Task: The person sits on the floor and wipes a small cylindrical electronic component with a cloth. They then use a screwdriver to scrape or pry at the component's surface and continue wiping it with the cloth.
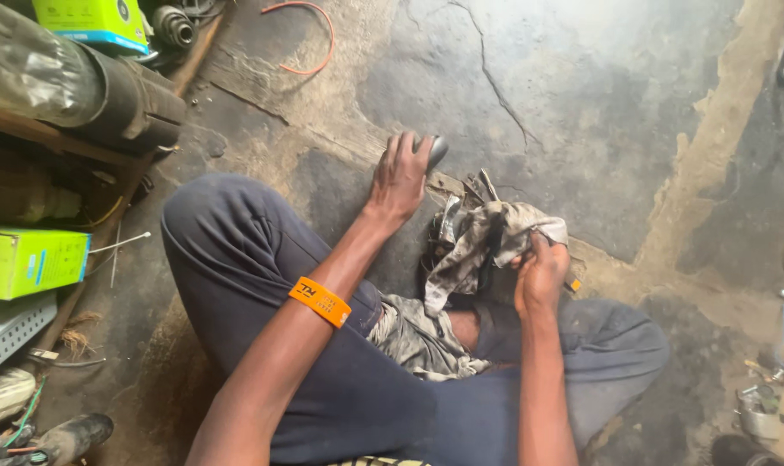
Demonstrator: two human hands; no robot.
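I sit on a cracked concrete floor in dark blue trousers (237,250). My left hand (401,173) reaches forward and closes on a dark rounded handle (436,149) of a metal part that stands on the floor. An orange wristband (320,301) circles my left forearm. My right hand (540,274) grips a dirty grey rag (483,237) and presses it against the metal part (449,220), which the rag mostly hides. More of the rag lies across my lap (418,336).
Green boxes (29,261) (94,19), a rolled dark rubber piece (133,103) and cables sit along the left. An orange wire loop (310,39) lies on the floor ahead. Small metal items (759,406) clutter the lower right corner.
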